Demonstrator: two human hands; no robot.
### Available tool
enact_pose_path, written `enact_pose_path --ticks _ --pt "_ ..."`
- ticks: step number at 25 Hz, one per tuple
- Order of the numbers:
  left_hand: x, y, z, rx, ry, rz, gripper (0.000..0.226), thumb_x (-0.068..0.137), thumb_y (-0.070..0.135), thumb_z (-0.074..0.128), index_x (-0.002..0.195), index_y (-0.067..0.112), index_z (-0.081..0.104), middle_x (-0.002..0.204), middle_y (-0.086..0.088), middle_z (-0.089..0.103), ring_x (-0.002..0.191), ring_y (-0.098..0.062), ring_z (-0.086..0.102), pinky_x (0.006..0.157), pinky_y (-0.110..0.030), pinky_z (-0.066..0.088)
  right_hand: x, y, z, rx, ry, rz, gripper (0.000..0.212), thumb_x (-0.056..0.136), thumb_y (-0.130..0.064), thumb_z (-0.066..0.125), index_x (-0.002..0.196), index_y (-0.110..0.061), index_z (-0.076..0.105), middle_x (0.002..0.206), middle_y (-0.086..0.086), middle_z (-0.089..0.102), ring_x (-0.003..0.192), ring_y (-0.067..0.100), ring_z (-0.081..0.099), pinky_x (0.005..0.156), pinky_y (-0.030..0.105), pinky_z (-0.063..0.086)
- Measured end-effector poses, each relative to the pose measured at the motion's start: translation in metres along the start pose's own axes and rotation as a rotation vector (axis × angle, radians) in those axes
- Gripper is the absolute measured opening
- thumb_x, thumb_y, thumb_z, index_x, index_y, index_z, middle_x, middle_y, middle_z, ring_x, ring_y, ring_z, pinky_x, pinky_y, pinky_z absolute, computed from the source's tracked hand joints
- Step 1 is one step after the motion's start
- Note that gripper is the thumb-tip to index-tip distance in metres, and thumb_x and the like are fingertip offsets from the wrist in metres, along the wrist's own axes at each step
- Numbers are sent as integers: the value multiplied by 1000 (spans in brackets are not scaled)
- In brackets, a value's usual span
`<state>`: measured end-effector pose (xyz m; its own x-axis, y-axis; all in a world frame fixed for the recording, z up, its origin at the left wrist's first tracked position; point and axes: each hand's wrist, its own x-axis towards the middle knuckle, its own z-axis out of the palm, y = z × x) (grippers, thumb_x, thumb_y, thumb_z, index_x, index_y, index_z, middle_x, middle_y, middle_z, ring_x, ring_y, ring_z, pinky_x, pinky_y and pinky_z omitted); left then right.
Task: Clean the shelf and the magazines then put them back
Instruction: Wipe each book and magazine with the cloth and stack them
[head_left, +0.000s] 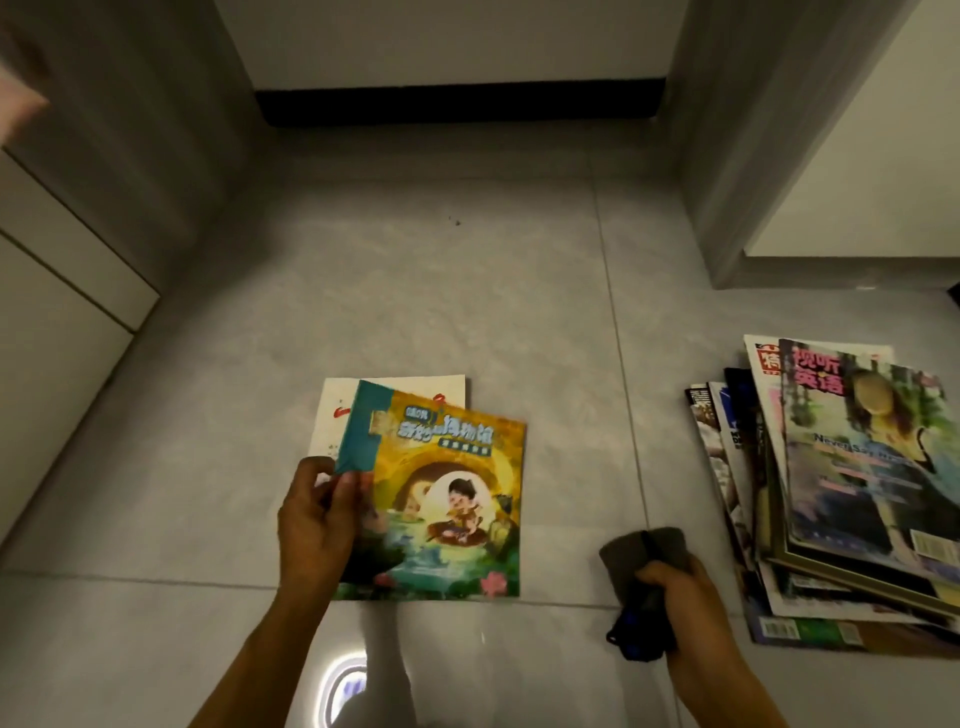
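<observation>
The right hand is curled round one dark grey cloth. The left hand pinches the edge of one colourful cartoon-covered magazine, over one white booklet on the grey tiled floor. One untidy stack of glossy magazines, count unclear, lies well apart rightward.

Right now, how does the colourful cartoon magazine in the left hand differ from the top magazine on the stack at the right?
1. The cartoon magazine is gripped at its edge by the left hand; the top magazine lies untouched on the stack.
2. The cartoon magazine's cover is an illustrated child in yellow and green; the top magazine's is a photo of a person.
3. The cartoon magazine overlaps one white booklet; the top magazine rests on many.

Both show Chinese titles, face up.
</observation>
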<state>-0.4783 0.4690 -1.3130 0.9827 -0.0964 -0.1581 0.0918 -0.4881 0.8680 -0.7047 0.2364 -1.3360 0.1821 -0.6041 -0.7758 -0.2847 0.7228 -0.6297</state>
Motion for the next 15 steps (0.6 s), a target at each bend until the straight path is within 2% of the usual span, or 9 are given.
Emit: enact_pose_path --ticks 2,5,6,8,9,10,12,13,15 --pt "-12 18 23 -183 -88 -124 11 96 31 56 99 22 52 106 -6 67 92 -26 67 73 -44 58 -12 -17 2 -44 4 -166 40 86 1 60 117 -24 59 103 11 65 88 32 63 79 41 51" --pt "-49 37 81 -255 -202 -224 4 96 16 55 94 17 51 94 -3 65 88 -22 64 66 -28 52 -31 -43 2 -205 -29 -647 27 91 -9 62 102 -33 58 99 -5 61 87 16 61 67 30 50" --pt "-64 36 99 -261 -233 -248 4 97 13 52 96 16 50 92 -2 64 84 -19 63 62 -23 50 -30 -45 1 -348 35 -861 23 91 -12 63 106 -29 59 105 -5 60 92 15 61 68 26 49" --pt "-85 25 118 -258 -322 -285 10 98 11 51 106 16 49 96 0 64 80 -10 63 54 -15 49 -9 -38 -9 -801 184 -1189 22 93 -22 62 114 -18 63 117 3 59 104 23 57 81 32 50" --pt "-91 15 123 -243 -388 -281 17 97 11 53 113 17 49 100 -1 66 79 -8 64 54 -15 51 9 -28 -18 -1040 175 -1213 30 94 -34 56 116 -15 64 122 6 60 109 28 56 87 38 48" --pt "-95 6 124 -181 -466 -256 28 95 12 56 120 21 49 105 -2 67 81 -6 65 57 -18 54 25 -13 -28 -1234 174 -1136 43 95 -46 46 119 -15 64 127 8 59 114 32 54 92 44 45" --pt "-94 -9 127 10 -609 -140 51 93 18 61 139 29 38 118 3 65 94 -3 65 73 -27 59 34 26 -25 -1329 257 -898 64 94 -57 30 134 -14 54 143 12 48 130 39 43 106 51 34" --pt "-92 -12 129 92 -640 -93 61 93 20 61 145 31 30 122 6 63 100 -3 63 82 -31 59 26 44 -14 -1325 217 -886 64 96 -55 27 140 -13 47 149 12 41 137 37 36 112 50 27" --pt "-86 -16 131 224 -646 13 71 91 14 62 149 27 23 120 4 63 105 -12 64 89 -35 56 10 79 8 -1363 -70 -1132 55 98 -41 29 146 -17 39 155 7 31 143 29 27 114 46 23"
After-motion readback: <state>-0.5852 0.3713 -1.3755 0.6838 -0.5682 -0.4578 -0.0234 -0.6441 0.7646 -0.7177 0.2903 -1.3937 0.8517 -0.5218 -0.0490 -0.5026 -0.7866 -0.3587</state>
